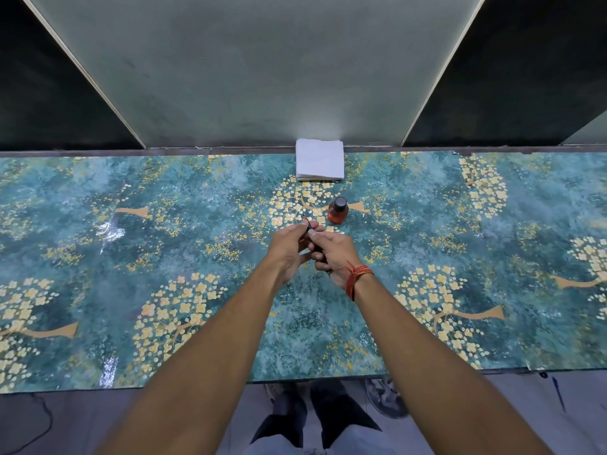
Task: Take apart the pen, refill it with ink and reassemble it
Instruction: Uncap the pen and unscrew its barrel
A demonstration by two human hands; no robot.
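Note:
A dark pen (309,226) is held between both hands above the middle of the table, mostly hidden by fingers. My left hand (289,246) grips its far end, where a small red tip shows. My right hand (330,249), with a red thread on the wrist, closes around the near part of the pen. A small ink bottle (337,210) with red ink and a dark cap stands upright just beyond my right hand, apart from it.
A stack of white tissues (319,160) lies at the table's far edge against the wall. The table (131,257) has a teal floral cover. The near edge runs below my forearms; my legs and the floor show beneath.

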